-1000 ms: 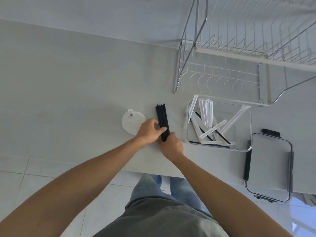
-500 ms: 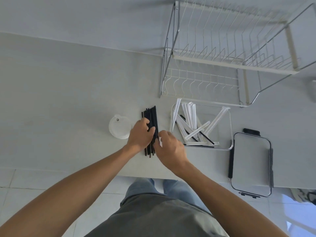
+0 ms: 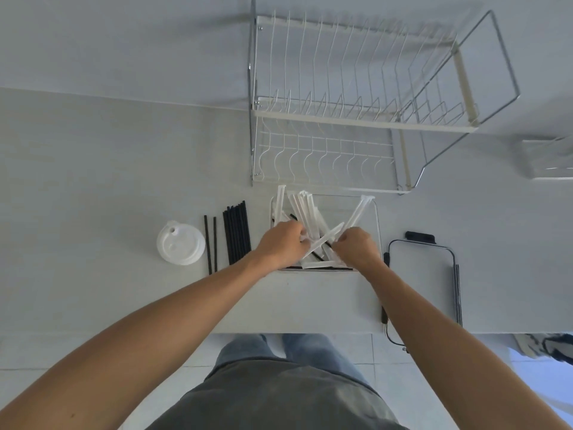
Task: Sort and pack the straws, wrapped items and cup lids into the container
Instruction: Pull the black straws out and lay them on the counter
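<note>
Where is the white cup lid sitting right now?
In the head view, the white cup lid lies flat on the counter, left of two loose black straws and the black straw bundle, well left of the clear container.

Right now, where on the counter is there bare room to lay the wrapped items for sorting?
Bare counter lies left of the cup lid, and also behind the black straws toward the wall. A smaller patch lies between the container and the counter's near edge. It is crowded inside the container, where both hands work among the wrapped items.
</note>
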